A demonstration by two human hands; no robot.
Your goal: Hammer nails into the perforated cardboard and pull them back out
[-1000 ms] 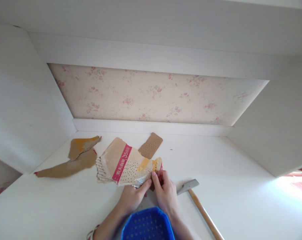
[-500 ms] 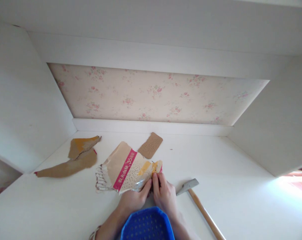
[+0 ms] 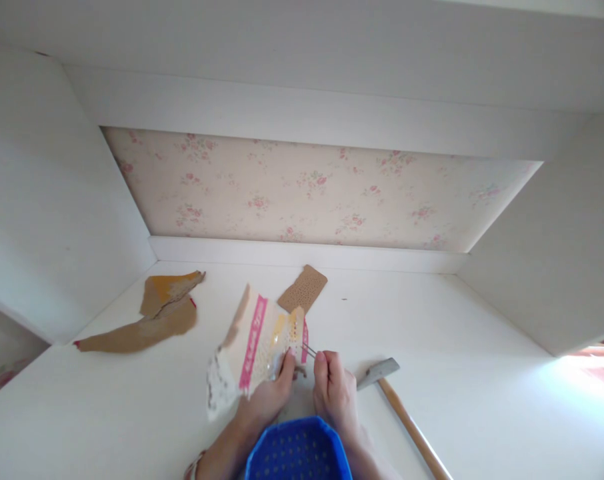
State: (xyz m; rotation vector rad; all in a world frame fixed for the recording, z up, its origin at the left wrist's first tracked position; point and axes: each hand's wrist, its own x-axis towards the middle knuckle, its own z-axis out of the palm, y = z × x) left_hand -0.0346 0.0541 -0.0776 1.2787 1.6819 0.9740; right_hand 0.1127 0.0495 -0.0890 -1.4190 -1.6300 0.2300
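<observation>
Torn cardboard piece point(image 3: 255, 347) with a pink printed stripe and rows of small holes, raised off the white tabletop point(image 3: 457, 347) and tilted so its near left corner hangs low. Held near the middle of the scene, just beyond the blue perforated basket point(image 3: 298, 450) at the near edge. Left hand point(image 3: 267, 397) clamped on the piece's near right edge, thumb on top and fingers underneath, closed tight on it. Right hand point(image 3: 336, 393) just to the right, fingertips pinched narrow around a thin metal pin or nail point(image 3: 309, 351) that slants up and left to the cardboard's right edge; whether the pin's tip is in the cardboard or only touching it cannot be told. Both wrists rising from either side of the basket.

To the right of the right hand, flat on the tabletop: a hammer point(image 3: 399, 407), grey head pointing left and close to the knuckles, wooden handle running off toward the near right. Farther back, just beyond the held piece: a small brown perforated scrap point(image 3: 303, 289), lying flat. Well to the left: two more torn brown cardboard scraps point(image 3: 149, 320), one long, one shorter with a yellow patch, overlapping near the left wall. Behind everything, a floral wallpaper panel point(image 3: 312, 190) set between white boards.
</observation>
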